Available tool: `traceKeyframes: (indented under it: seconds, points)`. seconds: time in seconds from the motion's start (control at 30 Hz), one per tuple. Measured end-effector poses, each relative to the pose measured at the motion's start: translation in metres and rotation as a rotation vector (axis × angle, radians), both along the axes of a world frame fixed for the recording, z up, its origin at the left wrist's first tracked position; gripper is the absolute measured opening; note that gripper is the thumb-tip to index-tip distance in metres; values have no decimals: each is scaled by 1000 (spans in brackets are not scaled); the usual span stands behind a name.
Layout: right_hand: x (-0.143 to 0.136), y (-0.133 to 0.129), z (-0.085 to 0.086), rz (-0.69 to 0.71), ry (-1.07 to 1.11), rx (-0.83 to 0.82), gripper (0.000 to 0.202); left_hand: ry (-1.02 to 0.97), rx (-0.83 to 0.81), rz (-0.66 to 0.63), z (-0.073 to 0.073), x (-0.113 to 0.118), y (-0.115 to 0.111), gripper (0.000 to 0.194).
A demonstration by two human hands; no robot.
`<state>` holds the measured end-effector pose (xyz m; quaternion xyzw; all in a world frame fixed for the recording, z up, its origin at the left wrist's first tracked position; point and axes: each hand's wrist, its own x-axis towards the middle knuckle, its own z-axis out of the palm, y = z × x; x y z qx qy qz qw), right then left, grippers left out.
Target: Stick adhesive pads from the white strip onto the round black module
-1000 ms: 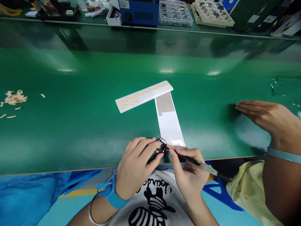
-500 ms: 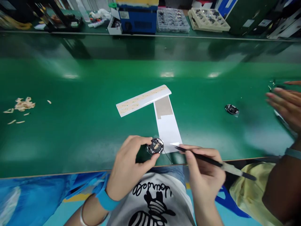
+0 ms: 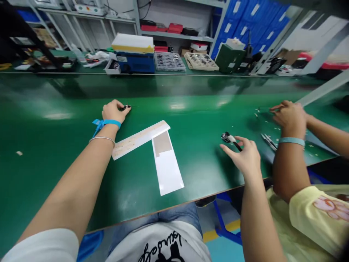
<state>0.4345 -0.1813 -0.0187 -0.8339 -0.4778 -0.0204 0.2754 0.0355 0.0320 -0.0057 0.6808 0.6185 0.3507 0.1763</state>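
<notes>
My left hand (image 3: 113,111) is stretched far out over the green belt (image 3: 54,145), its fingertips closed on a small round black part (image 3: 125,107) that sits on the belt. My right hand (image 3: 244,156) is out to the right with the black tweezers (image 3: 236,144) in its fingers. The tweezers' tip touches a second round black part (image 3: 225,137) lying on the belt. Between my hands lie two white backing strips, one long with tan stickers (image 3: 140,139) and one with a tan patch (image 3: 166,162).
A co-worker's hands (image 3: 289,114) work at the right, beside tweezers (image 3: 268,141) and small scraps on the belt. Across the belt stand a blue box (image 3: 135,58), part trays (image 3: 201,61) and shelves. The belt's near edge runs just before my lap.
My left hand carried the round part from the near edge out to the far left of the belt. My right hand moved right with the tweezers to the second part. My head lifted.
</notes>
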Motion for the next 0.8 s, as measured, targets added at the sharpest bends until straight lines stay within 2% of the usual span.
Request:
traceKeyframes:
  seconds: [0.07, 0.13, 0.23, 0.3, 0.33, 0.4, 0.43, 0.47, 0.53, 0.57, 0.63, 0.7, 0.8]
  points:
    - [18, 11, -6, 11, 47, -80, 71, 64, 51, 42, 6, 2, -5, 36]
    - [32, 22, -10, 29, 72, -111, 72, 126, 109, 26, 17, 5, -19, 43]
    - [47, 36, -7, 83, 95, -151, 55, 226, 157, -139, 31, 12, -61, 44]
    - [43, 39, 0, 112, 88, -161, 44, 289, 150, -302, 31, 17, -101, 38]
    - [33, 37, 4, 121, 74, -156, 42, 312, 145, -377, 28, 20, -121, 34]
    - [-2, 26, 13, 190, 53, -102, 42, 372, 153, -551, 16, 25, -155, 31]
    - [-28, 17, 16, 253, 49, -75, 43, 389, 156, -612, 10, 27, -168, 33]
    - [-58, 5, 18, 397, 77, 3, 43, 403, 150, -651, 3, 28, -177, 37]
    - [-121, -22, 17, 666, 111, 13, 35, 413, 137, -676, -8, 29, -185, 43]
    - [-149, -36, 13, 718, 88, -33, 34, 416, 131, -678, -12, 29, -185, 45]
    - [-193, -57, 6, 718, -33, -84, 37, 419, 133, -690, -17, 29, -184, 48]
    - [-212, -71, 3, 720, -113, -133, 47, 424, 138, -714, -19, 28, -182, 50]
    - [-200, -72, 19, 850, -10, -202, 51, 434, 152, -735, -20, 28, -184, 49]
